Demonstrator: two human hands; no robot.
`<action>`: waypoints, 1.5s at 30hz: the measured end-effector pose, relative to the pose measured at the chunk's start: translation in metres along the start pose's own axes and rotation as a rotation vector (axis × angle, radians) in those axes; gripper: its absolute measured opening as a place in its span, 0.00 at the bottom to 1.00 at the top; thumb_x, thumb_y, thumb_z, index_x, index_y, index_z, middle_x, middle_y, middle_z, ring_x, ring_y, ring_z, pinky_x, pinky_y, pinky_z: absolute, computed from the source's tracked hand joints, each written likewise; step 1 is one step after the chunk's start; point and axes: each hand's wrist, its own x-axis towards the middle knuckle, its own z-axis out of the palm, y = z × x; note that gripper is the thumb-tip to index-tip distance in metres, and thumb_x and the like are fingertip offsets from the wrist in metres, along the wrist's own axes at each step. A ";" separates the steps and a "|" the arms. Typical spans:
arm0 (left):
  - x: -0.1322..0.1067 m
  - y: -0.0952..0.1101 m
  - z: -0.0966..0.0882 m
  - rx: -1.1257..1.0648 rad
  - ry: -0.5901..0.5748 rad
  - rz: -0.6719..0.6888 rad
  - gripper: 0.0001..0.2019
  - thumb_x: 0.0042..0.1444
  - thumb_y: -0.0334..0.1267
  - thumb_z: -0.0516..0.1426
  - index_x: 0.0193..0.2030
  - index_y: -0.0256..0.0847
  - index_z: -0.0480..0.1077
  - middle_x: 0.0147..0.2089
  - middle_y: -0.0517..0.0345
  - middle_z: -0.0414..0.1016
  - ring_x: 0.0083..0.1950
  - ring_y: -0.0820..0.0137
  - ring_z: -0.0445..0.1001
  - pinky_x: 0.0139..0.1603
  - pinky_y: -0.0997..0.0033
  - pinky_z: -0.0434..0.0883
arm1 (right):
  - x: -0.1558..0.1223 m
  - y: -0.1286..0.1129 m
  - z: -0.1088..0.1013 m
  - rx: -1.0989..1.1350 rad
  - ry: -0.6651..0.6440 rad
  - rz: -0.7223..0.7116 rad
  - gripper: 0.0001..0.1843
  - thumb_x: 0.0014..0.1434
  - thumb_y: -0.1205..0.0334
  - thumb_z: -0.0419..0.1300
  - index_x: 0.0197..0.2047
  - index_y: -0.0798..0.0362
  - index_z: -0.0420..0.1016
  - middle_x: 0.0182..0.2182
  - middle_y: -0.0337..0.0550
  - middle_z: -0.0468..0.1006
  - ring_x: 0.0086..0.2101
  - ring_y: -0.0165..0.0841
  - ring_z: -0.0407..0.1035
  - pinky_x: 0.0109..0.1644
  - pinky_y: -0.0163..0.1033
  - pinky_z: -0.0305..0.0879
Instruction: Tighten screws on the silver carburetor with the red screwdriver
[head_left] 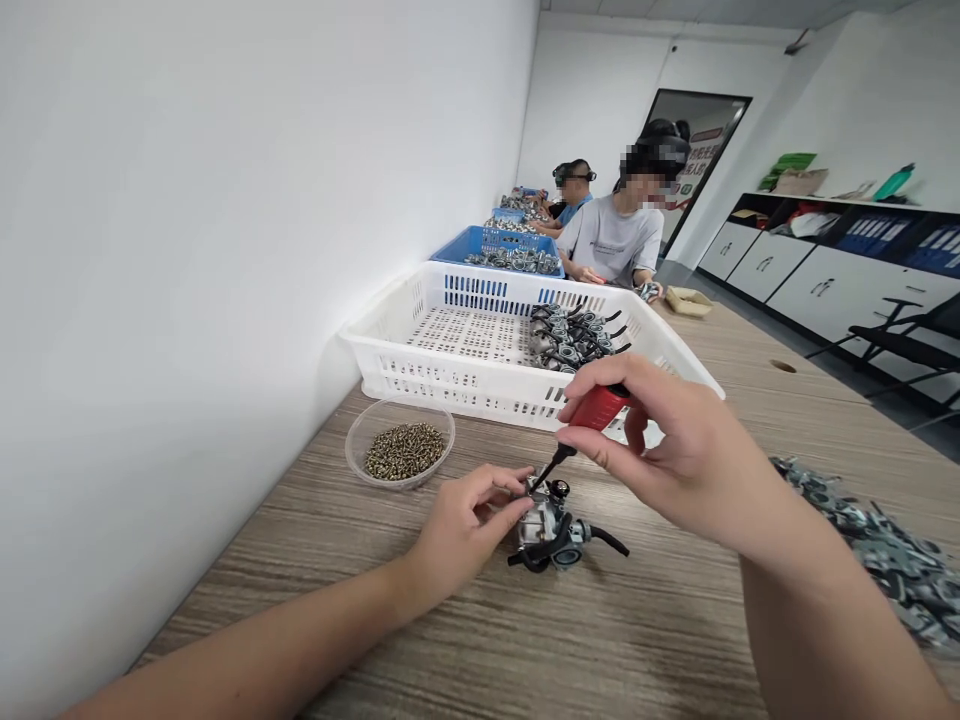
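A silver carburetor (541,525) with black hoses lies on the wooden table in front of me. My left hand (472,515) is closed on its left side, thumb and fingers around the metal body near the top. In my right hand (660,430) is a screwdriver (598,408) with a red and black handle, held tilted. Its dark shaft slants down to the left, and the tip meets the carburetor's upper edge beside my left fingertips. Whether a screw sits under the tip is hidden. Small brass-coloured screws (405,451) fill part of a clear round tub (360,455) left of the carburetor.
Behind my hands stands a white slotted crate (465,385) with several carburetors (574,335) at its right side. More metal parts (885,560) are heaped at the table's right. A blue crate (457,247) and two people are farther back. A wall runs along the left.
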 end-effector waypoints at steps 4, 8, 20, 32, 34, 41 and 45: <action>0.002 0.005 -0.003 0.101 -0.020 0.064 0.03 0.68 0.39 0.69 0.44 0.44 0.87 0.61 0.48 0.91 0.58 0.55 0.91 0.53 0.61 0.86 | 0.004 0.005 0.012 -0.223 0.120 -0.068 0.10 0.78 0.51 0.70 0.49 0.45 0.75 0.32 0.32 0.81 0.29 0.31 0.73 0.32 0.39 0.63; 0.002 0.007 -0.004 0.147 -0.017 0.139 0.03 0.68 0.37 0.71 0.46 0.45 0.89 0.59 0.50 0.92 0.57 0.56 0.91 0.51 0.63 0.87 | 0.003 0.008 0.010 -0.312 0.159 -0.024 0.14 0.78 0.48 0.69 0.46 0.47 0.72 0.28 0.32 0.77 0.27 0.32 0.72 0.31 0.41 0.59; 0.002 0.007 -0.005 0.192 0.000 0.217 0.04 0.68 0.33 0.72 0.46 0.46 0.90 0.57 0.51 0.93 0.56 0.58 0.92 0.51 0.65 0.88 | -0.005 0.006 -0.016 -0.019 -0.114 -0.006 0.11 0.79 0.49 0.67 0.53 0.45 0.73 0.41 0.38 0.83 0.33 0.35 0.77 0.36 0.43 0.70; 0.002 0.007 -0.007 0.202 -0.011 0.211 0.03 0.67 0.34 0.72 0.45 0.46 0.89 0.56 0.51 0.93 0.55 0.59 0.92 0.48 0.66 0.87 | -0.008 0.000 -0.019 0.177 -0.215 0.064 0.16 0.76 0.59 0.64 0.64 0.43 0.69 0.56 0.47 0.84 0.43 0.41 0.81 0.33 0.43 0.75; 0.001 0.008 -0.006 0.192 -0.015 0.172 0.02 0.67 0.36 0.72 0.44 0.46 0.89 0.56 0.50 0.93 0.55 0.58 0.91 0.48 0.66 0.86 | -0.010 0.002 -0.026 0.219 -0.232 0.067 0.12 0.77 0.60 0.64 0.61 0.42 0.72 0.54 0.44 0.85 0.43 0.41 0.82 0.36 0.42 0.78; 0.000 0.008 -0.004 0.139 -0.004 0.061 0.04 0.65 0.40 0.73 0.41 0.44 0.86 0.58 0.49 0.93 0.55 0.57 0.91 0.48 0.65 0.83 | -0.002 0.009 -0.007 -0.083 0.008 -0.025 0.11 0.76 0.50 0.70 0.47 0.46 0.76 0.33 0.35 0.82 0.28 0.32 0.75 0.29 0.39 0.66; 0.001 0.007 -0.004 0.115 -0.004 0.043 0.05 0.64 0.40 0.73 0.41 0.43 0.85 0.58 0.48 0.92 0.54 0.57 0.91 0.46 0.65 0.82 | 0.002 0.005 0.004 -0.334 0.181 -0.007 0.14 0.76 0.50 0.66 0.40 0.47 0.72 0.21 0.31 0.72 0.20 0.31 0.64 0.27 0.42 0.58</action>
